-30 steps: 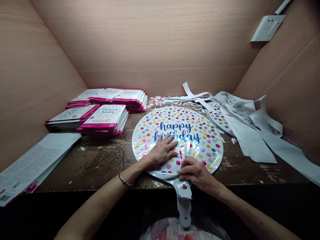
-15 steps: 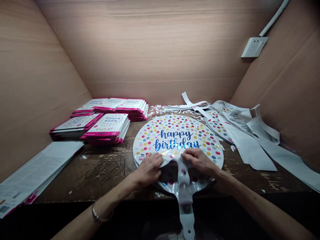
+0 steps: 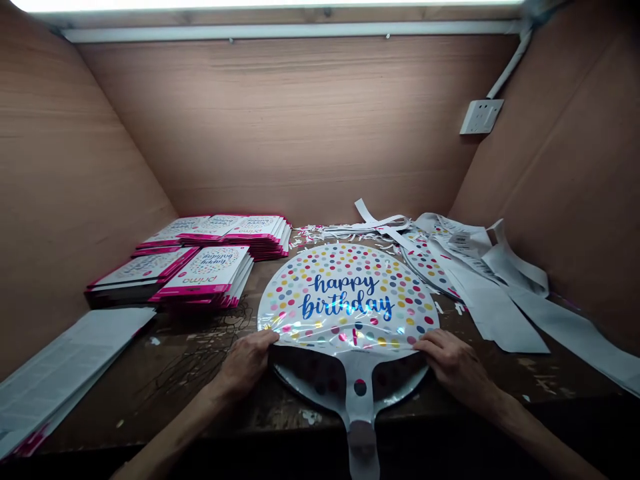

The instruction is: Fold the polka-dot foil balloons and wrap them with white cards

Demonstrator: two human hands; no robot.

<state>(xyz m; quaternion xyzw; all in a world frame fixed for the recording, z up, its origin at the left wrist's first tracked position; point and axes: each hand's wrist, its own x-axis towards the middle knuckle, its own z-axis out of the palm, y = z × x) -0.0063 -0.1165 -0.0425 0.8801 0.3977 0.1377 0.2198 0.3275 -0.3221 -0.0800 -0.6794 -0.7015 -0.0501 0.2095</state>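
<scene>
A round foil balloon (image 3: 345, 277), flat and printed with coloured dots and "happy birthday", lies uppermost on other flat balloons (image 3: 305, 377). Its near edge is lifted off those beneath, and its tail (image 3: 360, 393) hangs toward me past the table edge. On the left rim, my left hand (image 3: 250, 360) is closed with thumb and fingers pinching the foil. My right hand (image 3: 447, 360) pinches the right rim in the same way.
Pink and white printed packets (image 3: 205, 277) are stacked at the left, with flat printed sleeves (image 3: 75, 367) nearer me. Long white label strips (image 3: 500, 313) cover part of another balloon pile (image 3: 430, 260). Paper scraps (image 3: 305, 237) lie behind; a socket (image 3: 481, 117) is on the right wall.
My hands have moved apart, from near the balloon's middle to its left and right rims. The top balloon's near edge now stretches between them. The view has tilted up, showing the lamp.
</scene>
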